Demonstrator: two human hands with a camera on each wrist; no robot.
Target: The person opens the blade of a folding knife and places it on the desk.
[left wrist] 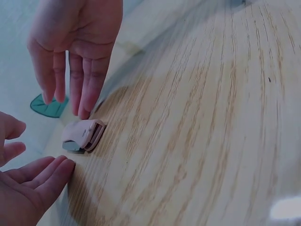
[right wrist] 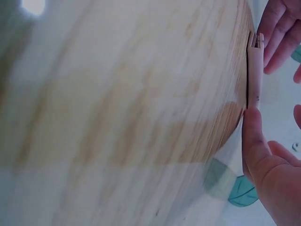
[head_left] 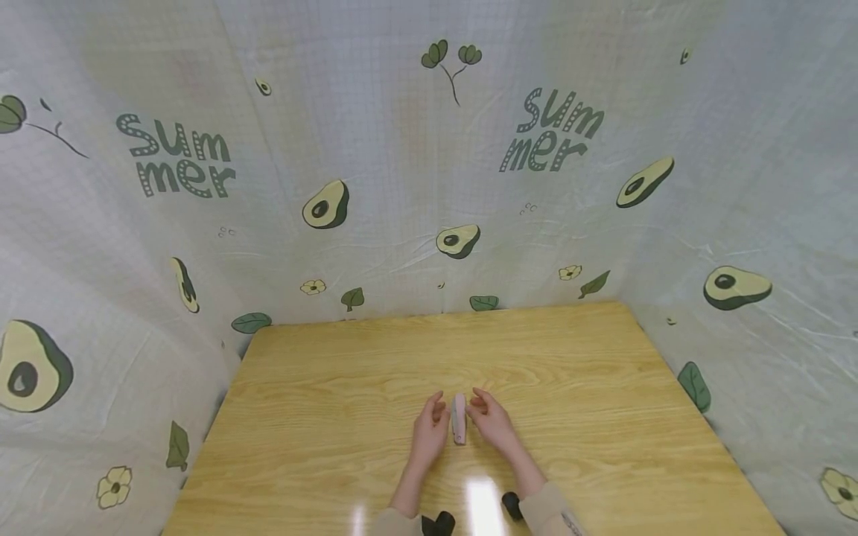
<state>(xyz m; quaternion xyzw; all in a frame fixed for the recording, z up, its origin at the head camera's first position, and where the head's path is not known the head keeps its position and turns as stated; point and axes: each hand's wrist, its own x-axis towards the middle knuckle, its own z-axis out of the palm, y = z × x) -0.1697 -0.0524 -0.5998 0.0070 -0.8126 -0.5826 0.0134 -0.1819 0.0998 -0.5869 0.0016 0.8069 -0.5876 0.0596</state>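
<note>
A pink stapler (head_left: pixel 459 419) lies on the wooden table (head_left: pixel 322 402) (I see avocado-print sheeting (head_left: pixel 389 149) beyond it). The left hand (head_left: pixel 430 430) and right hand (head_left: pixel 493 421) flank the stapler closely, their fingers loosely extended.

Left lettering (head_left: pixel 176 156): the word "summer", printed in grey-green on the pale cloth wall (head_left: pixel 382 134), broken over two lines, "sum" above "mer"; pale dots fill the strokes.
Right lettering (head_left: pixel 552 131): the same word, "summer", on the same cloth, right of centre and a little higher, likewise split "sum" over "mer", the letters leaning to the right and dotted inside.
Pink object (head_left: pixel 459 418): tiny dark marks show on its surface in both wrist views, too small to read; whether they are letters cannot be told.
Right sleeve (head_left: pixel 543 508): a greyish marking near the head view's lower edge, too blurred to read.
</note>
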